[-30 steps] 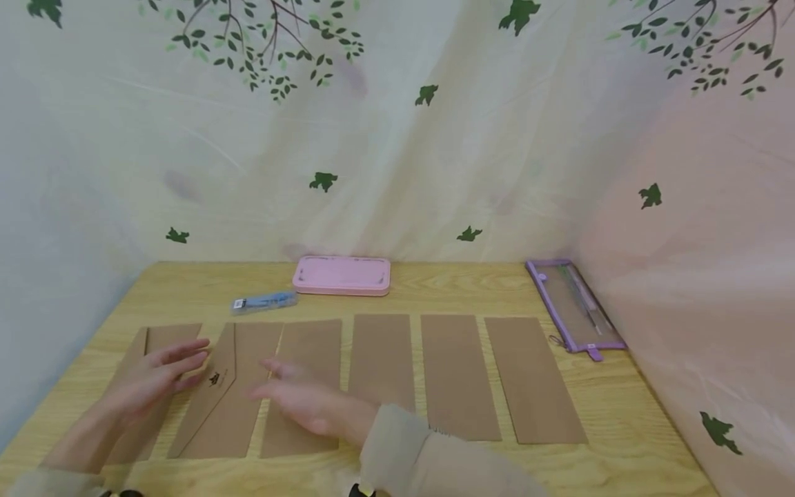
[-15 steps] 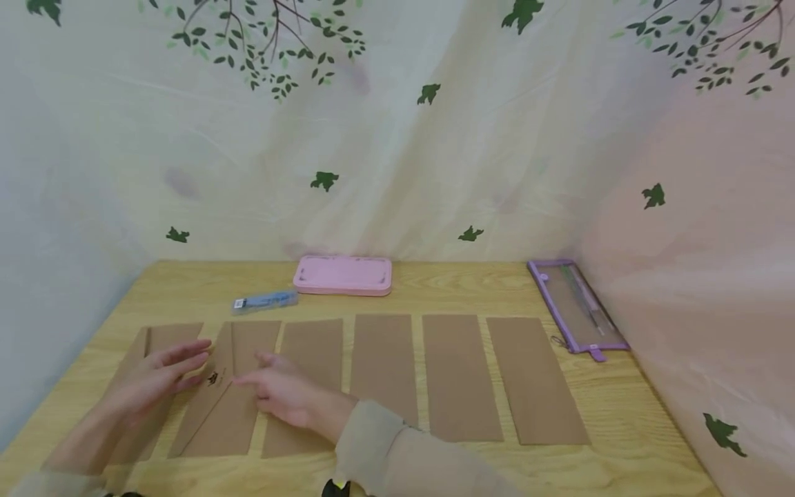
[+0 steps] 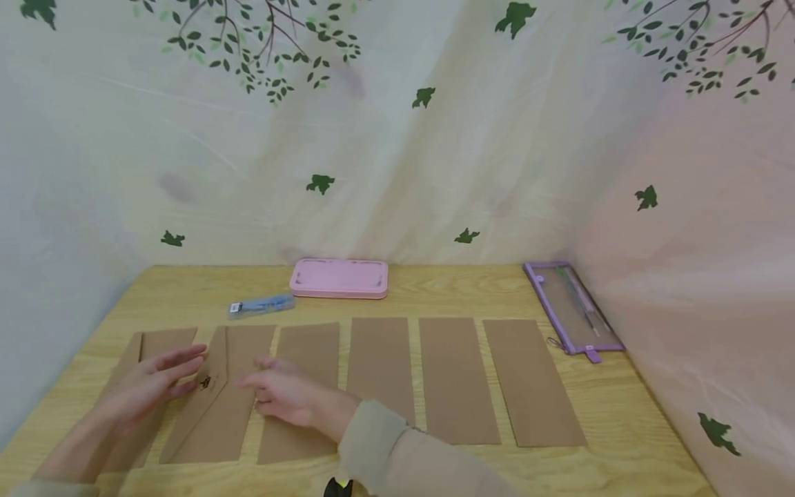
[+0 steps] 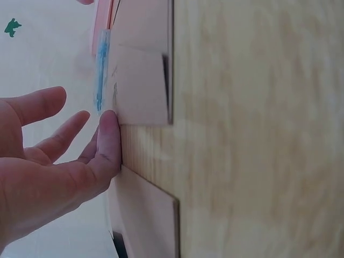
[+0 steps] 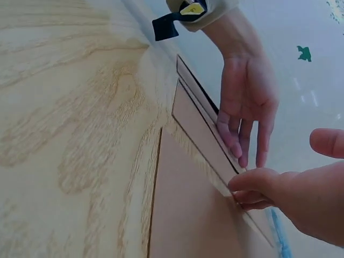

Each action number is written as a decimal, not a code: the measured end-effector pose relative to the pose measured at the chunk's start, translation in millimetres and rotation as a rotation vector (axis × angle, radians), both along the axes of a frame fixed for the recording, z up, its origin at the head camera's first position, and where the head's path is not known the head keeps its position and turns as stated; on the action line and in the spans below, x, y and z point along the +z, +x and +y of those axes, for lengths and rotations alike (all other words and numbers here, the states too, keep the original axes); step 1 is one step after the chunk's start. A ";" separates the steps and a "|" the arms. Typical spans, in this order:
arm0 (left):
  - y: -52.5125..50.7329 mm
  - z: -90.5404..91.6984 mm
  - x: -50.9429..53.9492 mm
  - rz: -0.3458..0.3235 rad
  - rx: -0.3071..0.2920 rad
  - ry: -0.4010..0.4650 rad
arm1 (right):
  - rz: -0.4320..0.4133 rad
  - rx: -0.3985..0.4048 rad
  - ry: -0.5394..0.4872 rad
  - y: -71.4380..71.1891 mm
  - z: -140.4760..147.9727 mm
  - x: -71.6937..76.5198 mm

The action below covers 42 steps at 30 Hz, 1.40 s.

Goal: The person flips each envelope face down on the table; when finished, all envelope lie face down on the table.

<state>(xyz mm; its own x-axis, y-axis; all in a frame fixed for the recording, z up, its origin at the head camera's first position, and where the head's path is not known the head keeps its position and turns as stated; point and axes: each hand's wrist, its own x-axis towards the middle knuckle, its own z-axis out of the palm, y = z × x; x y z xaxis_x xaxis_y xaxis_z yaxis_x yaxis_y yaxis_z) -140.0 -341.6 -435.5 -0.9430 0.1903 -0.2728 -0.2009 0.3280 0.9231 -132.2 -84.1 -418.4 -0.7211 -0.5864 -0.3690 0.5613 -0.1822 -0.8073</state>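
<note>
Brown paper envelopes lie in a row. My left hand (image 3: 152,383) (image 4: 59,166) spans the first envelope (image 3: 168,338) and the left edge of the second (image 3: 199,435), its fingers spread and relaxed. That second envelope has a slanted flap and a small dark print. At its right edge is my right hand (image 3: 288,393) (image 5: 306,201), index finger extended, over the third envelope (image 3: 310,345). The right wrist view shows the thumb and fingertips by an envelope's edge; whether they touch it I cannot tell.
Three more brown envelopes (image 3: 447,379) continue the row to the right. Behind them are a blue packaged item (image 3: 261,306) and a pink case (image 3: 339,278). A purple-edged clear pouch (image 3: 574,310) with pens lies back right. Patterned cloth walls (image 3: 397,159) surround the table (image 3: 447,290).
My right hand has moved left to the second envelope's right edge. That envelope has shifted slightly left, widening the gap beside the third. My left hand has stayed almost still.
</note>
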 end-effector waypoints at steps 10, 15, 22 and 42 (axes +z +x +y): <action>-3.9 -1.2 4.6 -0.024 -0.015 -0.024 | -0.025 -0.008 -0.030 -5.3 -2.6 -8.5; -6.5 -1.1 5.1 -0.051 -0.044 -0.030 | -0.021 0.004 -0.023 -6.4 0.5 -7.7; -9.4 -3.8 4.4 -0.067 -0.060 -0.083 | -0.019 0.041 -0.032 -9.9 2.9 -6.0; -20.3 -19.9 4.6 -0.148 -0.073 0.084 | -0.045 0.061 -0.037 -10.9 3.5 -7.8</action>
